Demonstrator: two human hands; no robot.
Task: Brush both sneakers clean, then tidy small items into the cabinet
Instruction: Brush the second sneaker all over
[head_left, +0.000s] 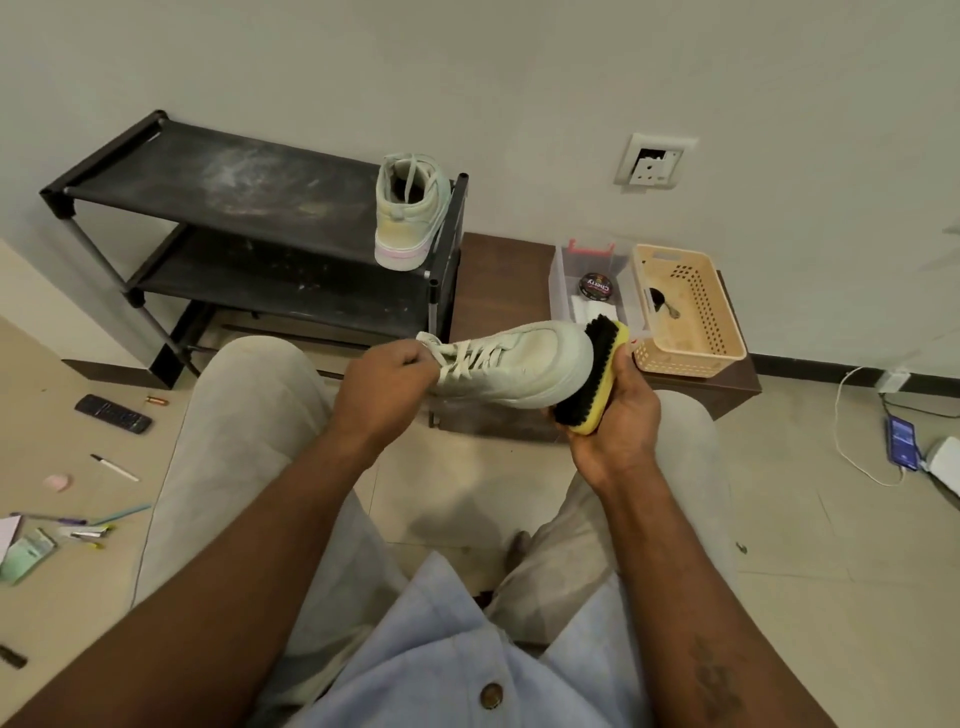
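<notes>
- Left hand (387, 371) gripped the sneaker (511, 364) at its laces, above the knees.
- Right hand (618, 410) clasped the brush (587, 376), bristles against the toe.
- Second sneaker (408, 213) stood on the rack (208, 176).

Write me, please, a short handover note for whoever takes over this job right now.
Left hand grips the held sneaker at its collar end.
Right hand holds the yellow-backed brush, bristles against that sneaker's toe.
Second sneaker stands on the top shelf of the black rack, heel toward the camera.
Done: nothing finished for certain; brushing of the held sneaker is under way.
Left: finish both sneakers, then tidy away the remote, pen and other small items lying on the floor at left.
</notes>
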